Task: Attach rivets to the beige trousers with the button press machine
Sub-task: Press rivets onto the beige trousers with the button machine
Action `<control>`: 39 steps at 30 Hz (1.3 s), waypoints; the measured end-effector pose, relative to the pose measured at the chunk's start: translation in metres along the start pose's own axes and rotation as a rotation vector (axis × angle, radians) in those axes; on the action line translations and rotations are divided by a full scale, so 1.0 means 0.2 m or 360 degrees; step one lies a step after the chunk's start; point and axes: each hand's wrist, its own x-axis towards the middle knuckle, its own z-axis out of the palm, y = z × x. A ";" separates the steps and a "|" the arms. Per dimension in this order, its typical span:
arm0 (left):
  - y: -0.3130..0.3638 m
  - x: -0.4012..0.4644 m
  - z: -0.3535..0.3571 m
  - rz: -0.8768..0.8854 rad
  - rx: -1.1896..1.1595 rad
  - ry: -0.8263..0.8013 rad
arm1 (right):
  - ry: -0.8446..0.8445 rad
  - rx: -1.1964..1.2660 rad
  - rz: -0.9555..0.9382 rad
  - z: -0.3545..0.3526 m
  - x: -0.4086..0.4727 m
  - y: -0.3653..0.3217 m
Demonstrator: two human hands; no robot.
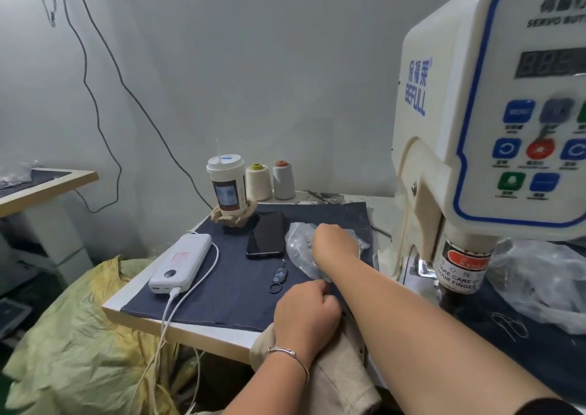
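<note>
The beige trousers (336, 379) hang over the table's front edge below my arms. My left hand (306, 311) is curled in a fist at their top edge and seems to grip the fabric. My right hand (334, 240) reaches into a clear plastic bag of rivets (296, 243) on the dark cloth; its fingers are hidden inside the bag. The cream button press machine (494, 122) stands at the right, its punch head (459, 272) carrying a finger warning label.
On the dark blue cloth (228, 291) lie a black phone (266, 235), a white power bank (180, 262) with cable, a key ring (278, 279), a drink cup (226, 186) and two thread cones (271, 181). A clear bag (539, 284) sits right of the press; a yellow sack (73, 345) lies below left.
</note>
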 end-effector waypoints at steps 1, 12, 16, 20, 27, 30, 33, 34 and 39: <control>0.00 0.00 0.00 -0.0001 0.0004 -0.0003 | 0.0016 -0.0001 0.0004 0.00 0.01 0.00; 0.01 0.00 0.00 -0.0004 -0.0013 0.0032 | -0.0186 -0.0152 -0.0028 0.02 0.09 -0.04; 0.02 0.00 -0.01 -0.0029 0.0006 0.0009 | -0.0282 -0.0235 -0.0114 0.03 0.08 -0.07; 0.03 -0.01 -0.02 -0.0049 -0.0026 -0.0024 | -0.0059 -0.0173 -0.0089 0.08 0.09 -0.05; 0.03 -0.01 -0.03 -0.0039 -0.0013 -0.0034 | 0.0060 -0.0129 -0.0021 0.11 0.10 -0.07; 0.03 -0.01 -0.03 -0.0039 -0.0015 -0.0024 | 0.0058 -0.0094 -0.0022 0.12 0.12 -0.08; 0.03 0.00 -0.02 -0.0049 -0.0006 -0.0013 | 0.0005 -0.0067 0.0008 0.12 0.13 -0.07; 0.02 0.00 -0.02 -0.0048 -0.0007 -0.0014 | -0.0019 -0.0066 0.0014 0.12 0.13 -0.07; 0.03 0.00 -0.03 -0.0051 -0.0035 -0.0008 | -0.0061 -0.0090 -0.0027 0.13 0.14 -0.07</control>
